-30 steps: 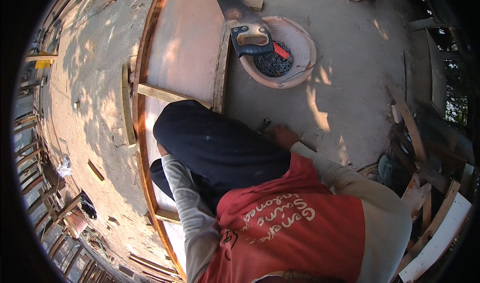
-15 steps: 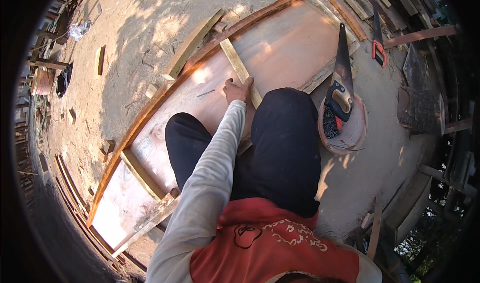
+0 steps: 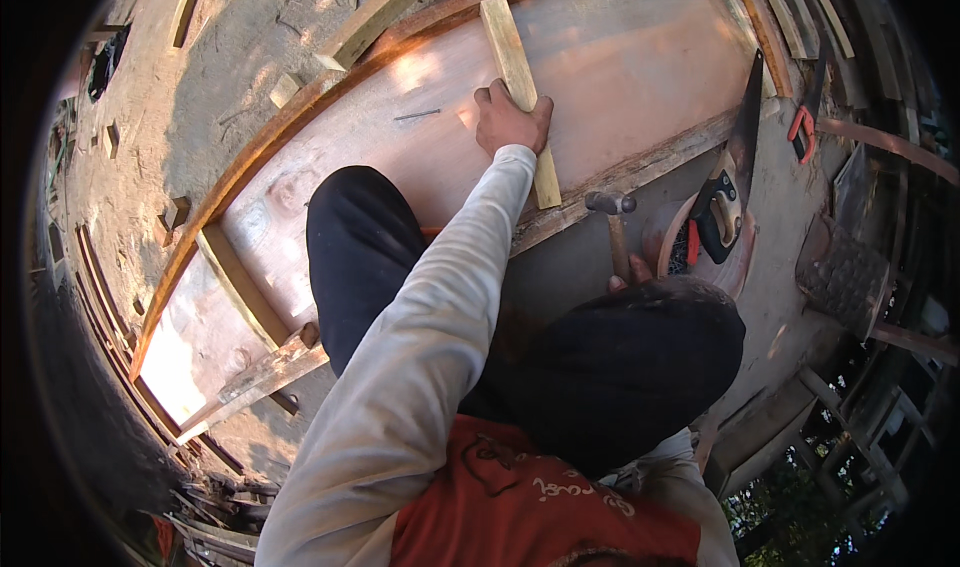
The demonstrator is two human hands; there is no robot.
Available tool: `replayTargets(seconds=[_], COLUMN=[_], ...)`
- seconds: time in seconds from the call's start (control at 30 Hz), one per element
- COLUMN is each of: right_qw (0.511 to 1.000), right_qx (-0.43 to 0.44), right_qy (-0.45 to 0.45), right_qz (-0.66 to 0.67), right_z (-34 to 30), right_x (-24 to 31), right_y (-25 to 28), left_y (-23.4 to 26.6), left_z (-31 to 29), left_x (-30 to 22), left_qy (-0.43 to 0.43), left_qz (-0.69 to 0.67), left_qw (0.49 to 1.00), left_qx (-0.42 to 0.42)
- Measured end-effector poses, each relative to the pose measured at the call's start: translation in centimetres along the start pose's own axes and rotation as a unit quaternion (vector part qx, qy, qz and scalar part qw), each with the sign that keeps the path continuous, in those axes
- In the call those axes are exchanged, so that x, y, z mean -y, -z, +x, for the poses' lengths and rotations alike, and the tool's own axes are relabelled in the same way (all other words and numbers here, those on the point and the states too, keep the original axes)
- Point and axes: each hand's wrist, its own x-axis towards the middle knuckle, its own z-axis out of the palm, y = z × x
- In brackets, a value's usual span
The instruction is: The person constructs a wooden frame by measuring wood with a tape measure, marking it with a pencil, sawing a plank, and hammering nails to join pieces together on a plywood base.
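My left hand (image 3: 512, 124) is closed around a short wooden crosspiece (image 3: 508, 52), fingers on its left edge and thumb on its right. The crosspiece lies across a plywood panel (image 3: 620, 77) between a curved wooden rail (image 3: 262, 142) and a straight wooden rail (image 3: 645, 170). Beyond my right knee, my right hand (image 3: 632, 273) grips the handle of a hammer (image 3: 617, 235), its head up near the straight rail. The knee hides most of that hand. A thin dark nail-like piece (image 3: 417, 115) rests on the plywood left of my left hand.
A round bowl (image 3: 742, 272) holding nails (image 3: 679, 253) stands at the right, a handsaw (image 3: 742, 147) leaning across it. Farther right lies a red-handled saw (image 3: 805, 127). Another crosspiece (image 3: 240, 282) spans the frame's left end. Wood offcuts (image 3: 287, 90) and planks lie around.
My right hand has come into view with the hammer. My right knee has swung right and down, uncovering the crosspiece's near end. The view has shifted; my left hand stays on the crosspiece.
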Motion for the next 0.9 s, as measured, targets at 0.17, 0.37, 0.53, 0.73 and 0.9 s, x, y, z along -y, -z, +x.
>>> replayTargets(seconds=[0.17,0.37,0.53,0.73,0.9], right_qw=[0.975,0.981,0.985,0.903,0.955], right_qx=[0.064,0.121,0.073,-0.027,0.084], right_qy=[0.184,-0.021,-0.030,-0.067,-0.080], right_qz=[-0.110,-0.147,0.152,0.424,0.274], right_z=[3.1,4.6,9.8,24.9,27.5], right_x=[3.4,5.5,14.0,14.2,14.4], right_y=[-0.8,0.9,1.6,4.8,-5.2], left_y=[-0.5,-0.7,-0.5,-1.3,-0.8], left_z=[0.3,0.1,0.0,-0.8,-0.3], left_x=[0.0,0.1,1.4,-0.3,1.0], left_qy=[-0.009,-0.006,0.004,-0.014,-0.019], left_qz=[-0.021,-0.029,-0.036,-0.079,-0.089], left_qw=[1.000,1.000,0.999,0.997,0.995], left_qx=[-0.011,-0.010,-0.039,-0.010,-0.028])
